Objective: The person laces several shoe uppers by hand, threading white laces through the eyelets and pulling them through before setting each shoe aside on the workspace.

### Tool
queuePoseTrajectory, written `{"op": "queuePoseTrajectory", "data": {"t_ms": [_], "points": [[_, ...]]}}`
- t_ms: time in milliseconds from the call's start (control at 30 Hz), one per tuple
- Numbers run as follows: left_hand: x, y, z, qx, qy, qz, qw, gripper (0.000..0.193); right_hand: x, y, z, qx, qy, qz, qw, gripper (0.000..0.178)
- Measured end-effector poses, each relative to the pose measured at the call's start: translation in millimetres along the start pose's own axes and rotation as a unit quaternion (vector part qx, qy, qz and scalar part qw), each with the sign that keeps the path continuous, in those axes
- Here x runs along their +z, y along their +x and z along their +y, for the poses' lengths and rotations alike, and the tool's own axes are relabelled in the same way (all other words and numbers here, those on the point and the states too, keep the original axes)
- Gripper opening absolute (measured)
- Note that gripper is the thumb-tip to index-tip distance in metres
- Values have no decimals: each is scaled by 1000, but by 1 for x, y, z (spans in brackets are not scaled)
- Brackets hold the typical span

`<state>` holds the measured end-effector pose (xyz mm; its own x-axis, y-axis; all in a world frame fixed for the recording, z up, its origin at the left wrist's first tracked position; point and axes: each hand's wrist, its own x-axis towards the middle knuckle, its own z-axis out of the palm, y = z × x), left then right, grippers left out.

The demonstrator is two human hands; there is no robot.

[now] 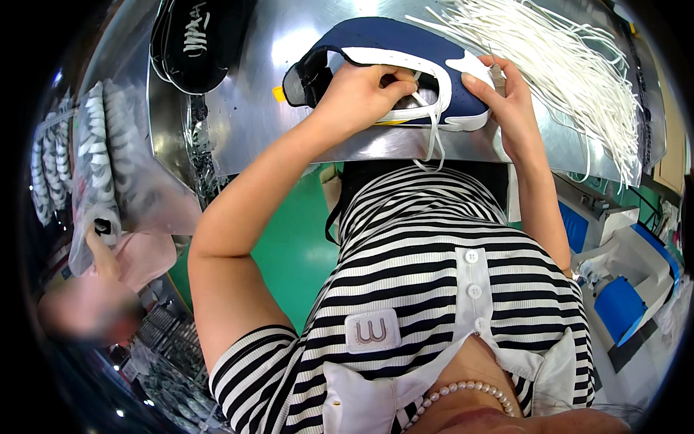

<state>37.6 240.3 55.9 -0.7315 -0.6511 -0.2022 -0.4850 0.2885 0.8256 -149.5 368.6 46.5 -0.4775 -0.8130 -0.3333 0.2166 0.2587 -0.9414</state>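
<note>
A navy shoe upper (405,36) with white trim lies on its side on the metal table, its toe to the right. My left hand (358,94) reaches over its opening, thumb and fingertips pinched on a white shoelace (432,119). The lace hangs in a loop over the upper's near edge. My right hand (510,98) grips the toe end, thumb on top. By its fingers is a small grey-brown piece (497,78) with a thin point; its kind I cannot make out. My left hand hides part of the opening.
A large pile of white laces (571,79) spreads over the table's (267,130) right side. Black shoe-shaped pieces (199,43) lie at the far left. Another person (108,282) is at the left near bagged white parts (101,137). Blue-and-grey equipment (622,304) stands at the right.
</note>
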Motion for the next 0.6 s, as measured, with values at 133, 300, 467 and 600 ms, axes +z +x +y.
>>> {"op": "queuePoseTrajectory", "data": {"t_ms": [133,300,467,600], "points": [[-7,-2,9,-58,-64,-76,993,19,-3,-3,6,-12,12,-8,1000,54],[-4,0,5,-39,-13,-56,998,18,-7,-1,12,-17,12,-15,1000,55],[-21,-15,8,181,243,104,947,8,-6,-3,6,-16,17,-14,1000,54],[-84,-23,-9,256,398,249,845,8,-27,3,14,-45,25,14,999,52]]}}
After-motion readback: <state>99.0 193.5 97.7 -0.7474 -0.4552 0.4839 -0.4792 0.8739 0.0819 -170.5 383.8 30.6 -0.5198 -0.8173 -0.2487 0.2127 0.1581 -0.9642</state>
